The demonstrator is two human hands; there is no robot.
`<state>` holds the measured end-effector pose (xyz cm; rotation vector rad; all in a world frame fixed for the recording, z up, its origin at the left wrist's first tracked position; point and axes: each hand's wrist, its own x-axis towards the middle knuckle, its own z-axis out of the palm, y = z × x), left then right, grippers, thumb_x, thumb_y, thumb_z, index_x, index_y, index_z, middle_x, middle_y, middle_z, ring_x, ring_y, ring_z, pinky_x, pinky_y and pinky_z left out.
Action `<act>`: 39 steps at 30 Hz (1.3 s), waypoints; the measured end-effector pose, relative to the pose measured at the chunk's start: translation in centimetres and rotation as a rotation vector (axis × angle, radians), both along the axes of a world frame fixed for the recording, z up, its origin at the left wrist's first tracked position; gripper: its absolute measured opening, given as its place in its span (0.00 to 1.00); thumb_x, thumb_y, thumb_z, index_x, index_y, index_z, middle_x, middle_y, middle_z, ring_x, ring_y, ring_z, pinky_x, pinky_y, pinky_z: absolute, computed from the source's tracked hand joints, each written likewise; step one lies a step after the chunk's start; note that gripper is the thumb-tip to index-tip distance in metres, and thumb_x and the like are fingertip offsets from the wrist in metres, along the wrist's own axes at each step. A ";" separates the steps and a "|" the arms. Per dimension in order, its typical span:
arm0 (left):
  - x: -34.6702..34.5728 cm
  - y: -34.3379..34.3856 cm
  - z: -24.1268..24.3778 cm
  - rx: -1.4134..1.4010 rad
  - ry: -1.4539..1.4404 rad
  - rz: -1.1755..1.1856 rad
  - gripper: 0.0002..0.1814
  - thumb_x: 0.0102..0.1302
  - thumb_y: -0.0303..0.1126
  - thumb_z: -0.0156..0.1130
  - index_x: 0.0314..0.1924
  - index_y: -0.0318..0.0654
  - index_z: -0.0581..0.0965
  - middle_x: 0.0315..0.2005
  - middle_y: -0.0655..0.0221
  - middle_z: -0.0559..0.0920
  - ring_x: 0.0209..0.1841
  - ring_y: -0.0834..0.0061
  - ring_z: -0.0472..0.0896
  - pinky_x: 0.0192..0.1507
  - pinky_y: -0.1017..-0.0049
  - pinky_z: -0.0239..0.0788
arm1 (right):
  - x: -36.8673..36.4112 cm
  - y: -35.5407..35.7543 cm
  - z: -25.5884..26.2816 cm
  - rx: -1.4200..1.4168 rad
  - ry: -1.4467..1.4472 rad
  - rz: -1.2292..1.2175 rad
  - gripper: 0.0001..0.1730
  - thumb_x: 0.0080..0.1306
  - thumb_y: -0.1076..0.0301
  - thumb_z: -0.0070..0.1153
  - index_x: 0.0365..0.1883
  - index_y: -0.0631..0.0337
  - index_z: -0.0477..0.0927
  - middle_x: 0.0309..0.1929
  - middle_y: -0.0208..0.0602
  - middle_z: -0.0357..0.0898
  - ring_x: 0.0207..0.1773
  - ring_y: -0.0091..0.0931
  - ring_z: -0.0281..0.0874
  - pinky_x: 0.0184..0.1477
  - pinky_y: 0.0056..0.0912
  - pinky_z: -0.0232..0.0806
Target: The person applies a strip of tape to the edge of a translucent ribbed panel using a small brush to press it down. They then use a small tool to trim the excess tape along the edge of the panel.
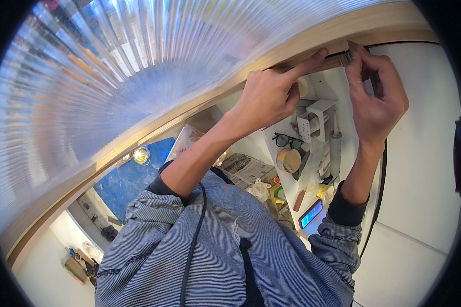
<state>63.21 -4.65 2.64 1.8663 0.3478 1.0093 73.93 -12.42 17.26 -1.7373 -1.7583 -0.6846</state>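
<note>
My left hand is against the underside of a long wooden frame rail. Its index finger stretches along the wood, the thumb hangs apart, and the other fingertips are hidden; I see nothing held in it. To its right, my right hand pinches a thin, flat-bladed scraper between thumb and fingers. The blade's tip touches or nearly touches the rail, beside a narrow dark gap. A ribbed translucent panel is set along the rail's other side.
Below my hands, a white shelf bears black-framed glasses, an open tub, a sealant cartridge and a lit phone. Newspaper lies lower down. A lamp glows near a blue board. White panels stand at right.
</note>
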 end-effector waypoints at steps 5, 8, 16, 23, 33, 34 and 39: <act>0.0 -0.1 -0.1 0.001 -0.003 0.006 0.45 0.58 0.21 0.58 0.75 0.64 0.65 0.18 0.60 0.76 0.20 0.62 0.77 0.30 0.63 0.72 | -0.6 0.1 0.2 -0.082 -0.019 -0.021 0.07 0.59 0.80 0.67 0.36 0.65 0.84 0.27 0.31 0.80 0.25 0.18 0.74 0.30 0.22 0.68; 0.0 -0.1 -0.1 0.006 -0.014 0.010 0.44 0.58 0.21 0.59 0.75 0.64 0.65 0.18 0.60 0.76 0.20 0.62 0.77 0.30 0.63 0.73 | -0.6 -0.1 0.5 -0.106 -0.016 -0.009 0.07 0.59 0.79 0.67 0.36 0.65 0.84 0.28 0.31 0.81 0.24 0.18 0.74 0.30 0.22 0.68; -0.3 0.0 0.2 0.002 0.019 0.004 0.43 0.58 0.22 0.59 0.74 0.64 0.66 0.18 0.59 0.77 0.21 0.60 0.78 0.30 0.62 0.74 | -0.4 -0.1 0.2 -0.017 -0.012 -0.038 0.07 0.59 0.79 0.67 0.35 0.65 0.83 0.28 0.32 0.82 0.25 0.19 0.75 0.30 0.22 0.69; -0.2 0.0 0.1 -0.003 0.019 0.001 0.43 0.58 0.21 0.58 0.74 0.63 0.66 0.20 0.58 0.78 0.21 0.60 0.78 0.31 0.61 0.74 | -0.6 0.1 0.2 -0.085 -0.059 -0.014 0.07 0.59 0.79 0.67 0.36 0.64 0.83 0.29 0.31 0.81 0.24 0.20 0.75 0.29 0.23 0.68; -0.3 0.0 0.1 0.017 0.030 0.001 0.43 0.58 0.22 0.59 0.74 0.64 0.66 0.20 0.59 0.78 0.21 0.60 0.77 0.31 0.61 0.73 | -1.0 -0.1 1.1 -0.200 -0.001 0.002 0.05 0.60 0.79 0.65 0.35 0.66 0.82 0.28 0.33 0.81 0.24 0.20 0.73 0.29 0.23 0.67; -0.3 0.0 0.1 0.020 0.037 0.000 0.43 0.58 0.22 0.59 0.74 0.64 0.66 0.20 0.59 0.78 0.21 0.59 0.77 0.31 0.61 0.73 | -1.0 -0.1 1.2 -0.210 0.017 0.002 0.05 0.61 0.79 0.65 0.35 0.66 0.81 0.29 0.33 0.81 0.24 0.20 0.73 0.29 0.23 0.67; 0.0 0.1 -0.2 0.036 -0.002 0.030 0.45 0.56 0.24 0.59 0.74 0.68 0.65 0.18 0.56 0.77 0.21 0.52 0.78 0.29 0.57 0.72 | -1.2 -0.2 1.4 -0.211 0.025 -0.025 0.05 0.62 0.79 0.65 0.36 0.66 0.82 0.29 0.32 0.81 0.25 0.20 0.74 0.31 0.23 0.69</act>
